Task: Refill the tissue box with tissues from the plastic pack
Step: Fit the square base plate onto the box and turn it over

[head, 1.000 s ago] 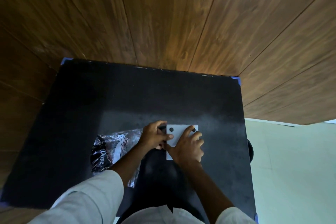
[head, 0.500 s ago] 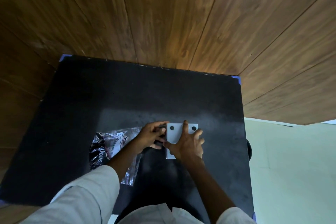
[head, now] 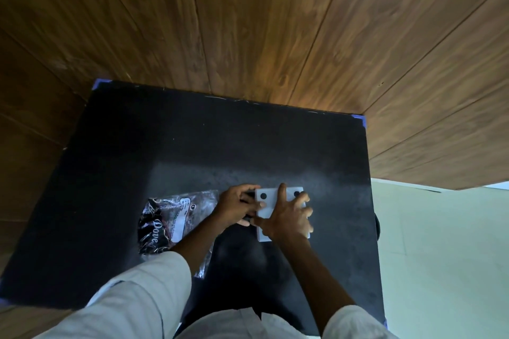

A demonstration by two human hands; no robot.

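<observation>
We see a black table [head: 192, 146] with blue tape at its far corners [head: 360, 119], pushed up against a wall of brown wooden panels [head: 275, 22]. To the right of the table lies a pale green floor [head: 440, 256], meeting the panels' lower edge.

White tissue box [head: 268, 202] with two black dots lies flat; crinkly clear plastic pack [head: 170, 221] just left.

One flat white rectangular tissue box [head: 268, 202] with two black dots showing, one crinkled clear-and-black plastic pack [head: 170, 221], two bare hands, left [head: 234, 208] and right [head: 287, 219], all on one black square counter [head: 192, 146].
</observation>
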